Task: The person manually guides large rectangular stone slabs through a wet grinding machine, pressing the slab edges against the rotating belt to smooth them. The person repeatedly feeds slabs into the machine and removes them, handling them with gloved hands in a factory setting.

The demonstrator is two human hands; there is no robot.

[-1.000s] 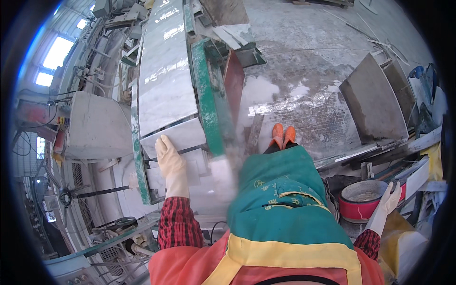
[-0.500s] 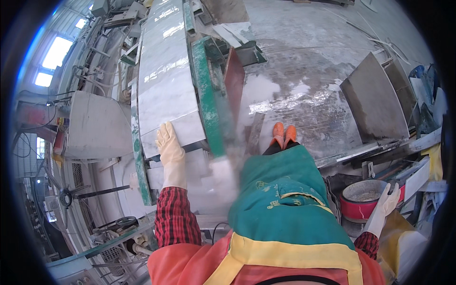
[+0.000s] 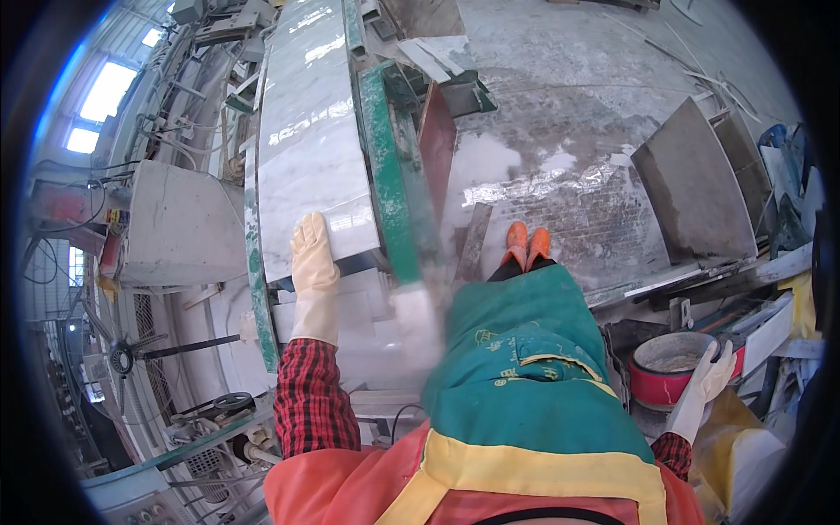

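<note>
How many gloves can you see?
2. One covers the left hand, lying on the near white slab; the other covers the right hand, over by the red bucket. Others could be hidden in the clutter.

Workshop viewed downward from a worker's own head.
The left of two head-worn fisheye cameras looks past the nearby green apron (image 3: 516, 402) to the floor (image 3: 569, 122), a pale slab (image 3: 315, 162) within arm's reach.
</note>
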